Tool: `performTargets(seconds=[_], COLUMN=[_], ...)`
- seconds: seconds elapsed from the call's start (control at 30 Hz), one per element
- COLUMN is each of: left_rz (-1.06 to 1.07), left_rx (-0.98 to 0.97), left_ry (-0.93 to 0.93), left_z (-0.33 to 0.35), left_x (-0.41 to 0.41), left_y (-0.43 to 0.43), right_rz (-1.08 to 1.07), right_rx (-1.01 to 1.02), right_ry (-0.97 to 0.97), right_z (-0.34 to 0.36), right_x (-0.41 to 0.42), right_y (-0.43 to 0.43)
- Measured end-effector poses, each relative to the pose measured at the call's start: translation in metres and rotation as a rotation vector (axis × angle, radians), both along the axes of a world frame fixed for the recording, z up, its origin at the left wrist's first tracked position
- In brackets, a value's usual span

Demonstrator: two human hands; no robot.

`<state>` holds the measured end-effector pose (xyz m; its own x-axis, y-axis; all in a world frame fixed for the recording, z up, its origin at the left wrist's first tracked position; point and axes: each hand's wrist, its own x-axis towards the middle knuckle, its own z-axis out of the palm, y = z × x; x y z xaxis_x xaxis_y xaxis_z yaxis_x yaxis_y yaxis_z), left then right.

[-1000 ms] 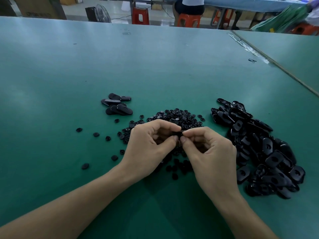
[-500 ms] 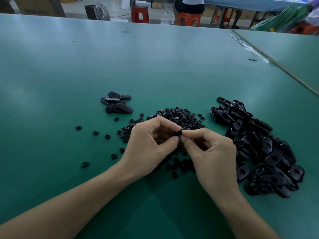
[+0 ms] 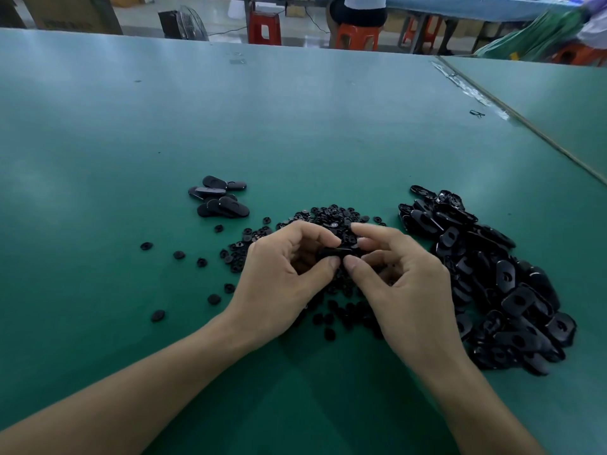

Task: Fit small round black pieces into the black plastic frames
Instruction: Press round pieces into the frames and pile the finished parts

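Note:
A black plastic frame (image 3: 335,251) is held between both hands above the middle of the green table. My left hand (image 3: 282,274) pinches its left end between thumb and forefinger. My right hand (image 3: 404,284) holds its right end with the thumb, the forefinger raised above it. Beneath the hands lies a heap of small round black pieces (image 3: 331,215), partly hidden. A large pile of black frames (image 3: 486,274) lies to the right. A small group of frames (image 3: 218,200) lies at the back left.
Loose round pieces (image 3: 179,255) are scattered left of the hands. The green table (image 3: 295,126) stretches far back, with a seam and a second table (image 3: 542,90) at the right. Red stools (image 3: 264,27) and a fan (image 3: 184,23) stand beyond the far edge.
The hands have drifted slightly apart, showing more of the frame between them. My right forefinger has lifted and straightened above the frame.

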<state>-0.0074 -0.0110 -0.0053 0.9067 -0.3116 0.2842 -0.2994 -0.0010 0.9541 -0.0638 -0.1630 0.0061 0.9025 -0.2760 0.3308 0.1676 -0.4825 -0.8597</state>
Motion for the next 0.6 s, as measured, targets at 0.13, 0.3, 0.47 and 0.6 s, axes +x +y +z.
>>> performTargets(seconds=[0.13, 0.3, 0.47, 0.6], left_rz=[-0.027, -0.030, -0.042, -0.036], left_rx=[-0.008, -0.013, -0.013, -0.025], left_ry=[0.024, 0.036, 0.053, 0.063], left_z=[0.001, -0.001, -0.002, -0.001], left_x=[0.000, 0.002, 0.002, 0.004], left_y=[0.001, 0.002, 0.003, 0.003], right_rz=[0.114, 0.139, 0.144, 0.118], right_rx=[0.120, 0.115, 0.095, 0.069], right_ry=[0.066, 0.063, 0.090, 0.100], right_z=[0.004, 0.006, 0.006, 0.006], right_x=[0.002, 0.002, 0.001, 0.001], right_y=[-0.009, -0.015, -0.015, -0.012])
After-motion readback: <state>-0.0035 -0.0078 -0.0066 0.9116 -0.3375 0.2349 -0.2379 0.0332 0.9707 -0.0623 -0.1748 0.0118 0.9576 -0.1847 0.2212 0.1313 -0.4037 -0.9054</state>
